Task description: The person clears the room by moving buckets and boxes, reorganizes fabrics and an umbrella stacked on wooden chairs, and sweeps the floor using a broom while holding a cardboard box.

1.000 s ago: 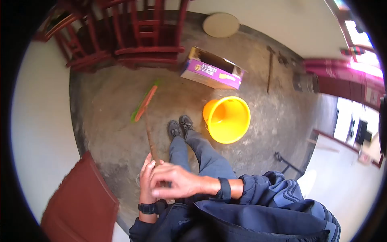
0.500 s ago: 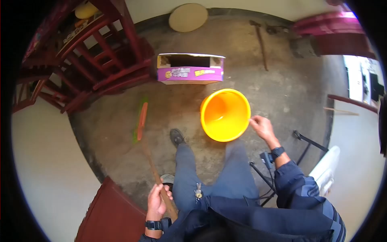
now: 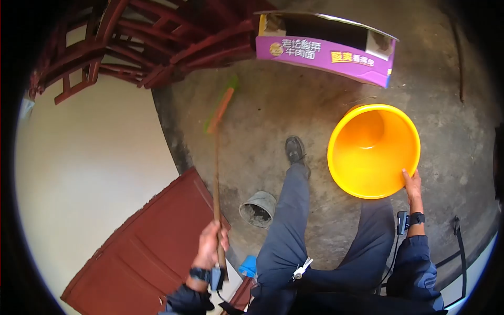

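Note:
My left hand (image 3: pixel 211 244) is wrapped round the wooden handle of a broom (image 3: pixel 217 184). The broom's orange and green head (image 3: pixel 221 109) is at the far end, over the concrete floor and slightly blurred. My right hand (image 3: pixel 413 185) grips the near right rim of a yellow bucket (image 3: pixel 362 178), thumb inside and the other fingers hidden behind its wall. The bucket's mouth is tilted toward me and no contents show in it. It sits in front of my right leg.
A purple cardboard box (image 3: pixel 325 55) lies ahead, its open side showing. Dark red wooden furniture (image 3: pixel 178 47) stands at the upper left. A small grey bucket (image 3: pixel 258 209) is left of my legs, near a red door (image 3: pixel 142 247). A dark stick (image 3: pixel 459 63) lies at the right.
My right hand has taken hold of the yellow bucket's rim. My view has shifted left and closer, bringing the grey bucket and more of the red door into sight. The broom stays in my left hand.

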The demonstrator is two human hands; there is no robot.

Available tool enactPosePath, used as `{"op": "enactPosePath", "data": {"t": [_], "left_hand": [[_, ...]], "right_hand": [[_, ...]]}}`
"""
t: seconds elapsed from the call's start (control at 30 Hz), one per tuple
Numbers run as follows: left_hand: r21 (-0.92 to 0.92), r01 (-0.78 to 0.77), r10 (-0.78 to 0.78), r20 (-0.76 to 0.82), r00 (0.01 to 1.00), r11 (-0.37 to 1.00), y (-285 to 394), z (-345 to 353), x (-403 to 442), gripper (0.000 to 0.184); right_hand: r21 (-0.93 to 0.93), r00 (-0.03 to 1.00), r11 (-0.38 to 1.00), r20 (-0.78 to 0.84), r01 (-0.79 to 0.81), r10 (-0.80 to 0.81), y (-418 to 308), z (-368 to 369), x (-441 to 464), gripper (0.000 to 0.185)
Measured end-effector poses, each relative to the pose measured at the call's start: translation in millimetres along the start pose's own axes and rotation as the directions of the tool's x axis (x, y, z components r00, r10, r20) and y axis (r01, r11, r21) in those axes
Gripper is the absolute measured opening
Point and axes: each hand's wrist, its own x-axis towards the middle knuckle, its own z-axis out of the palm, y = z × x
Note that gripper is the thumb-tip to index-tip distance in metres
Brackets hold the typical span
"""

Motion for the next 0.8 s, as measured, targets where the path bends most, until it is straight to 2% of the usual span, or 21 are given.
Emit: {"op": "enactPosePath", "data": {"t": [0.07, 0.1, 0.2, 0.3, 0.43, 0.5, 0.53, 0.57, 0.6, 0.63, 0.7, 0.8], "left_hand": [[-0.011, -0.06, 0.06, -0.024, 0.998, 0.998, 10.3, -18.1, 48.1, 0.02], [-0.015, -0.085, 0.084, -0.056, 0.995, 0.996, 16.9, -28.7, 65.3, 0.02], [-0.018, -0.165, 0.161, -0.147, 0.976, 0.986, 34.1, -59.7, 115.9, 0.023], [0.052, -0.262, 0.266, -0.113, 0.957, 0.964, 58.8, -99.8, 199.5, 0.026], [0.071, -0.306, 0.31, -0.044, 0.95, 0.949, 56.4, -110.7, 268.5, 0.027], [0.151, -0.231, 0.24, -0.048, 0.97, 0.961, 14.8, -120.9, 253.2, 0.029], [0.195, -0.243, 0.253, -0.024, 0.967, 0.95, -19.0, -138.6, 244.3, 0.032], [0.466, -0.326, 0.374, -0.013, 0.927, 0.823, -66.4, -162.0, 249.5, 0.033], [0.507, -0.414, 0.477, 0.007, 0.879, 0.756, -97.9, -176.9, 230.4, 0.032], [0.52, -0.443, 0.503, 0.03, 0.864, 0.73, -127.1, -196.4, 210.7, 0.033], [0.46, -0.318, 0.341, 0.035, 0.939, 0.829, -166.6, -222.0, 163.8, 0.035], [0.341, -0.257, 0.268, 0.016, 0.963, 0.904, -228.9, -247.8, 112.5, 0.032]], "right_hand": [[-0.029, 0.995, 0.997, 0.073, -0.07, 0.072, -13.3, 0.9, -7.5, 0.047], [0.01, 0.994, 0.999, 0.094, -0.053, 0.052, -26.3, 9.3, -22.6, 0.039], [0.041, 0.993, 0.998, 0.105, 0.041, -0.045, -30.1, 25.6, -38.2, 0.036], [0.008, 0.991, 0.991, -0.019, 0.13, -0.13, -51.9, 54.2, -78.0, 0.03], [-0.057, 0.991, 0.99, 0.01, 0.131, -0.131, -93.7, 85.6, -132.2, 0.029], [-0.091, 0.993, 0.989, 0.02, 0.121, -0.119, -121.5, 109.7, -162.9, 0.029], [-0.105, 0.993, 0.988, 0.031, 0.115, -0.112, -139.1, 123.4, -182.5, 0.03], [-0.105, 0.993, 0.987, 0.041, 0.119, -0.115, -161.7, 144.1, -197.9, 0.03], [-0.098, 0.987, 0.984, 0.075, 0.147, -0.14, -187.7, 169.1, -211.0, 0.03], [-0.103, 0.983, 0.982, 0.105, 0.161, -0.15, -211.1, 188.7, -231.5, 0.03], [-0.095, 0.963, 0.976, 0.205, 0.197, -0.175, -251.2, 225.1, -251.2, 0.028], [-0.165, 0.91, 0.93, 0.32, 0.328, -0.264, -309.2, 304.9, -268.7, 0.026]]}}
